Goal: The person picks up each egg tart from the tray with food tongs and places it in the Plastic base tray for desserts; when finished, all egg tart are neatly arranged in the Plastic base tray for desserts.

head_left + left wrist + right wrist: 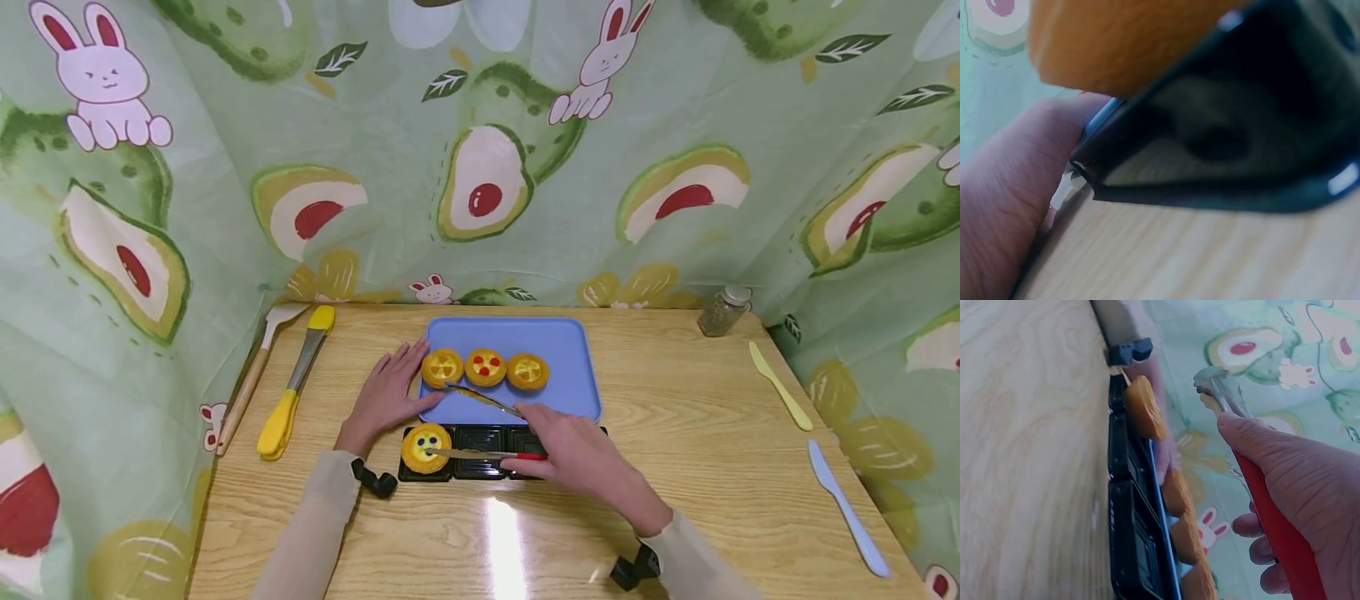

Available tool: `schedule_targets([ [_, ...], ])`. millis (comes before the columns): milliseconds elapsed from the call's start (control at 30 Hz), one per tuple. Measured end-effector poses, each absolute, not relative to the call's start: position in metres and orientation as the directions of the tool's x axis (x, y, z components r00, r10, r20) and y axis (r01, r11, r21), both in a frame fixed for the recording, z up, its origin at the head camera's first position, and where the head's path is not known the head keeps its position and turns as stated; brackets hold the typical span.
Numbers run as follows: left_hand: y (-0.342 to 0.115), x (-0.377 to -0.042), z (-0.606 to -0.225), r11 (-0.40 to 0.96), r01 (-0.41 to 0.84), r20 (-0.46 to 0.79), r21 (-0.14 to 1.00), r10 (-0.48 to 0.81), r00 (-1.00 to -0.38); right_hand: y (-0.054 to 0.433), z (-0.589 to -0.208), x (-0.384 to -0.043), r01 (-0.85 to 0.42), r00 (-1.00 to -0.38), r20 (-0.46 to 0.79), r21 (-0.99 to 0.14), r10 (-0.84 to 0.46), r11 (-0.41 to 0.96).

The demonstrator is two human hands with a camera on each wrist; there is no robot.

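Three tarts [486,369] sit on the tray [517,333]; a fourth tart [415,450] fills the box [478,437] on its near side. Left hand [390,393], fingers extended, at the tray's left edge; right hand [581,452] gripping tongs [491,455]. Tarts: probably light, crumbly; best held gently by the sides.

Tongs [487,456]: silver-grey, red-gripped. Tray [506,332]: plain blue. Box [478,470]: plain blk. Tarts [528,372]: golden; tray's middle one [485,358] dotted w/ red, boxed one [426,433] dotted w/ dk blue, others wedge-patterned in yel./amber. Table [667,383]: lt wood-grained. Sleeves [317,508]: beige. Backdrop [405,125]: pale grn, printed w/ avocados, wht rabbits, yel. flowers.
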State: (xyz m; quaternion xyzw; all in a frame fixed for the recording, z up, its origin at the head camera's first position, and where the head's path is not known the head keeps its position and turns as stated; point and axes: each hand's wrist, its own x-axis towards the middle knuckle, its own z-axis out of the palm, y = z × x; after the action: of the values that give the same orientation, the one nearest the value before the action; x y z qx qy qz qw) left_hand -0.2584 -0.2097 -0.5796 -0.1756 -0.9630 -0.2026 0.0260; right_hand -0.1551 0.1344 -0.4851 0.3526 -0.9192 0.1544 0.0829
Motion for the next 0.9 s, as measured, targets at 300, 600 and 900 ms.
schedule_targets([
  [300, -0.209, -0.259, -0.58, 0.862, 0.333, 0.107, 0.382, 0.317, -0.942, 0.155, -0.483, -0.161, -0.602, -0.796, 0.261, -0.252, -0.546, 0.757],
  [600, -0.209, -0.26, -0.583, 0.867, 0.329, 0.104, 0.374, 0.313, -0.944, 0.178, -0.485, -0.172, -0.53, -0.846, 0.248, -0.29, -0.472, 0.797],
  [900, -0.209, -0.259, -0.581, 0.865, 0.329, 0.102, 0.379, 0.314, -0.944, 0.201, -0.492, -0.193, -0.454, -0.889, 0.212, -0.275, -0.407, 0.848],
])
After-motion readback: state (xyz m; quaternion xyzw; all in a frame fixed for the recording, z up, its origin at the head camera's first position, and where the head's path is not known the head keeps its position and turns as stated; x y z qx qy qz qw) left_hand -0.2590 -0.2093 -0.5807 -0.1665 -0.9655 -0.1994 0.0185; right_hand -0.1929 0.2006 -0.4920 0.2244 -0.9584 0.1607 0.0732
